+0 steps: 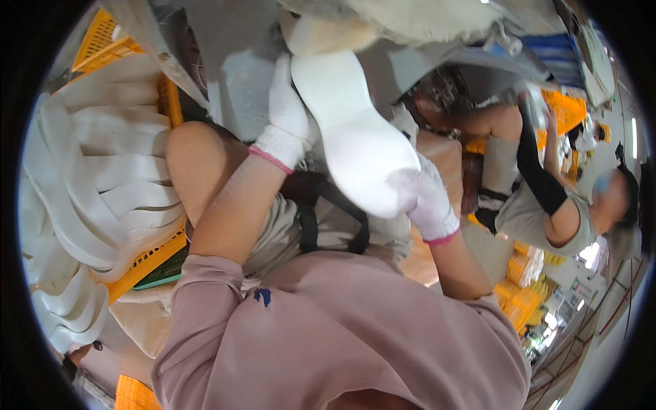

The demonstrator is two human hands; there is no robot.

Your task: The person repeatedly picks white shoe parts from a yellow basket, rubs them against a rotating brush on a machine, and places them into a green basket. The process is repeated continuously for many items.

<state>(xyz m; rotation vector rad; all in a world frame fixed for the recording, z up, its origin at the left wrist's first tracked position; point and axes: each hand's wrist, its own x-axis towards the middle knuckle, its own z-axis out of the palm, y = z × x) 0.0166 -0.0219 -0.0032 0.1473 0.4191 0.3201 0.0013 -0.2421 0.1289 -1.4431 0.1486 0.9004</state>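
Observation:
A white shoe sole (pixel 362 130) lies between my two gloved hands, tilted, with its narrower heel end farthest from me. That end meets a rounded, cream-coloured, worn part (pixel 331 34) of a grey machine; I cannot tell whether they press together. My left hand (pixel 288 113), in a white knit glove with a pink cuff, grips the sole's left edge near the heel, its fingers partly hidden. At the wide toe end, my right hand (pixel 430 201) in a matching glove closes round the near right edge, thumb on top.
White soles (pixel 123 157) are heaped in a yellow crate (pixel 147 263) at my left. Grey sheet metal (pixel 239 75) and a pale cloth cover (pixel 424 20) surround the work spot. At right sits a co-worker (pixel 547 212) with black sleeves, near stacked yellow crates (pixel 516 301).

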